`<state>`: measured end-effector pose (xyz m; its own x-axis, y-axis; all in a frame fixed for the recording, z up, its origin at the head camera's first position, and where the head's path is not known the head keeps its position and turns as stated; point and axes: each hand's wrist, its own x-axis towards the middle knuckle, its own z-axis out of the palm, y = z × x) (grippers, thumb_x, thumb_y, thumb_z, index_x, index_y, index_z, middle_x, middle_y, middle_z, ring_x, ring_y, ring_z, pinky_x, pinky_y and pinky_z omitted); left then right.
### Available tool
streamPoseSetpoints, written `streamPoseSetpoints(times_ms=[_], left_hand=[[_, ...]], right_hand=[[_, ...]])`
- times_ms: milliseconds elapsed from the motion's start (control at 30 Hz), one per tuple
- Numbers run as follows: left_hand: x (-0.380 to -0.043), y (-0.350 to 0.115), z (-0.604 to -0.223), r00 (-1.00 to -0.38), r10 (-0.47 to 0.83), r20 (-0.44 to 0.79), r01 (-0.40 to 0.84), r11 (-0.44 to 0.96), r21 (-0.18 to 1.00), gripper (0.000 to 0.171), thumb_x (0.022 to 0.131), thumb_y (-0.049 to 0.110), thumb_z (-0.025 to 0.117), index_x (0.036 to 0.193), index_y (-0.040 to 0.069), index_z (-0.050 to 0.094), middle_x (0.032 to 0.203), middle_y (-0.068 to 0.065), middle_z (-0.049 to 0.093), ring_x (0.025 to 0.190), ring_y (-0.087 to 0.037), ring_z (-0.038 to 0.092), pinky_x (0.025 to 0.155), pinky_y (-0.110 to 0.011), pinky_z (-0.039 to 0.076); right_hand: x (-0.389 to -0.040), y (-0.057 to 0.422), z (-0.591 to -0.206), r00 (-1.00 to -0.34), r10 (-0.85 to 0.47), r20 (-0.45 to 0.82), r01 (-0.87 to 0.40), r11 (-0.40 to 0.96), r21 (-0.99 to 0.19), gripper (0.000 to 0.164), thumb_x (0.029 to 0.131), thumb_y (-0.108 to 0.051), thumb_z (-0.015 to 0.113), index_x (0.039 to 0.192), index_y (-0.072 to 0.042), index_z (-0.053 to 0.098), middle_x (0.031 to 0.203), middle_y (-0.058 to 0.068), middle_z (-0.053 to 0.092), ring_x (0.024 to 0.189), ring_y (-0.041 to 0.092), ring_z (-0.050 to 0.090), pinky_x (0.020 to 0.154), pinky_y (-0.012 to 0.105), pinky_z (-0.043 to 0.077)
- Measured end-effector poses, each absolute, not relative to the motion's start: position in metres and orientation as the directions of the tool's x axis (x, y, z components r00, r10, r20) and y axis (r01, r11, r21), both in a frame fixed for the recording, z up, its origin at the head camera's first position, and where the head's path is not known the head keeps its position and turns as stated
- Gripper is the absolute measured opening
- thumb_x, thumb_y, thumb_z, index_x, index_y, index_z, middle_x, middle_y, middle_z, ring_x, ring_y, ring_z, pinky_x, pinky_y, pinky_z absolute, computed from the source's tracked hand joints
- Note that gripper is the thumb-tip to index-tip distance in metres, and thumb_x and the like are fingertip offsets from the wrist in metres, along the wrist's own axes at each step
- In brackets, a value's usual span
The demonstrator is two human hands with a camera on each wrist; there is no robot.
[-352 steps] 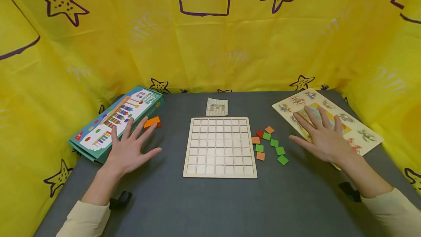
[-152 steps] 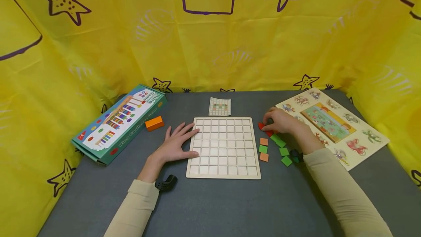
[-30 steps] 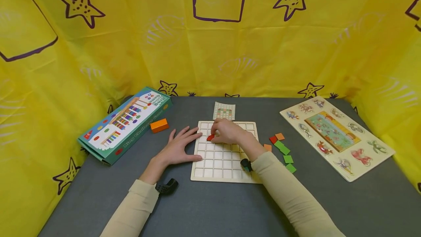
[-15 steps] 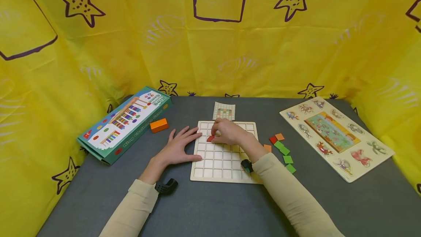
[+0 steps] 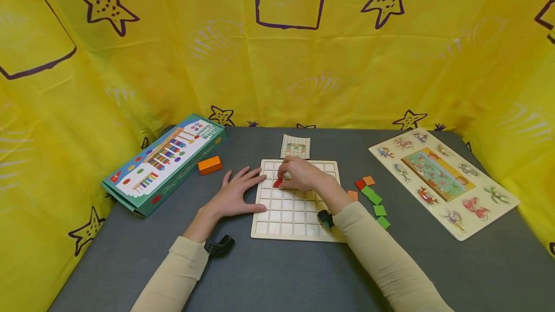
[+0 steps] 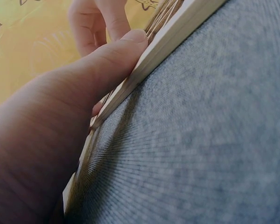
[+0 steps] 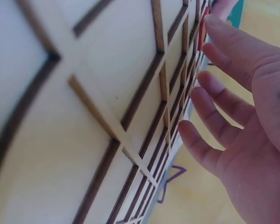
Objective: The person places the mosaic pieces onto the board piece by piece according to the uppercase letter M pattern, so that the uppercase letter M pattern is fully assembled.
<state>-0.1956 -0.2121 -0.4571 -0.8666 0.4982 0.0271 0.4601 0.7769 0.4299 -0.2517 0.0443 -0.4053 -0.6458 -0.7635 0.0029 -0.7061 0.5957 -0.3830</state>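
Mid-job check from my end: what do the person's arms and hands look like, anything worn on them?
Both arms wear plain beige sleeves reaching the wrists. The left hand and right hand are bare, without gloves. A curved black device sits at the left wrist; a smaller-looking dark one shows at the right. No cables are visible.
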Motion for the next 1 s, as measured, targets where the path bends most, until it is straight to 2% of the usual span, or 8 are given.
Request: streamPoseSetpoints(times_ms=[267,567,767,1000], left_hand=[[-0.196,-0.212,-0.456,-0.866,0.499,0.025,0.461,0.778,0.426,0.094,0.08,0.074,0.067,0.156,0.026,0.042,0.165,0.004,0.026,0.152,-0.032,0.013,0.113,-0.067,-0.007],[-0.196,-0.212,-0.456,-0.864,0.502,0.019,0.459,0.773,0.437,0.092,0.081,0.071,0.068,0.157,0.025,0.042,0.165,0.003,0.026,0.152,-0.032,0.013,0.112,-0.067,-0.007],[-0.195,-0.212,-0.456,-0.861,0.509,0.023,0.465,0.766,0.444,0.091,0.082,0.069,0.07,0.157,0.025,0.041,0.165,0.003,0.026,0.152,-0.031,0.012,0.113,-0.066,-0.007],[-0.195,-0.212,-0.455,-0.858,0.512,0.031,0.473,0.766,0.436,0.091,0.082,0.068,0.07,0.157,0.025,0.042,0.165,0.002,0.027,0.152,-0.033,0.013,0.112,-0.067,-0.006]], right_hand=[[-0.253,0.06,-0.401,-0.711,-0.702,-0.027,-0.6,0.627,-0.497,0.019,0.096,-0.022,0.071,0.109,-0.008,0.074,0.119,0.009,0.06,0.108,0.027,0.058,0.095,0.041,0.047],[-0.249,0.086,-0.389,-0.746,-0.666,-0.012,-0.533,0.607,-0.589,0.036,0.096,-0.023,0.071,0.125,-0.002,0.068,0.125,0.012,0.06,0.115,0.033,0.058,0.097,0.047,0.047],[-0.244,0.108,-0.389,-0.766,-0.643,-0.004,-0.507,0.606,-0.613,0.043,0.096,-0.023,0.072,0.133,-0.001,0.062,0.13,0.015,0.057,0.117,0.035,0.055,0.097,0.049,0.047],[-0.239,0.128,-0.389,-0.788,-0.616,0.008,-0.487,0.616,-0.619,0.045,0.095,-0.023,0.073,0.132,-0.001,0.062,0.128,0.017,0.058,0.116,0.034,0.055,0.098,0.05,0.046]])
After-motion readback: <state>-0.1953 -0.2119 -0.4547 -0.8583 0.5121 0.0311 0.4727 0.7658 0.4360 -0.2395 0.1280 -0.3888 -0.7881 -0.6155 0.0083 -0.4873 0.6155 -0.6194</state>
